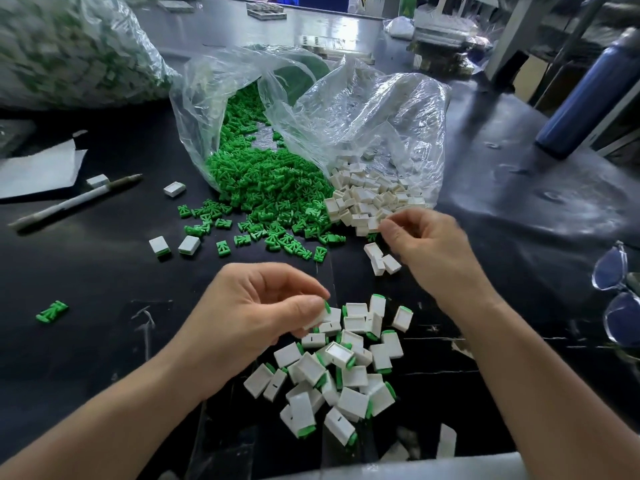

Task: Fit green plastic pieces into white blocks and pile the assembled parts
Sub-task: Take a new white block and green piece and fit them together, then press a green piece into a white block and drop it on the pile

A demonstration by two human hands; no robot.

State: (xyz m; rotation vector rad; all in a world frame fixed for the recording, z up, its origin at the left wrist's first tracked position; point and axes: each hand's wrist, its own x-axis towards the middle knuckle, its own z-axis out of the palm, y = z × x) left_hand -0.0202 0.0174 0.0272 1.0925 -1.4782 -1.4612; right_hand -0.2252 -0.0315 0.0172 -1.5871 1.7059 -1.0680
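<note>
Nearest, assembled pile (343, 372), piece bag (214, 109) behind, block bag (398, 116) right of it, pen (76, 199) left, bottle (581, 98) right

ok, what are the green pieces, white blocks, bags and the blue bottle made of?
Green pieces: moulded plastic, matte; uniform colour, identical ribbed shapes.
White blocks: likely moulded plastic, satin; thin hollow walls, crisp edges.
Bags: thin clear plastic film; see-through, crinkled, glaring.
Blue bottle: probably coated metal, possibly plastic; soft sheen only.

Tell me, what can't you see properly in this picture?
Head view:
- Far-left bag: blurred; its contents smear together.
- Right hand: fingertips blurred; unclear what they pinch.
- Part in left hand: mostly hidden by fingers.
- Glasses: cut by right edge.
</note>
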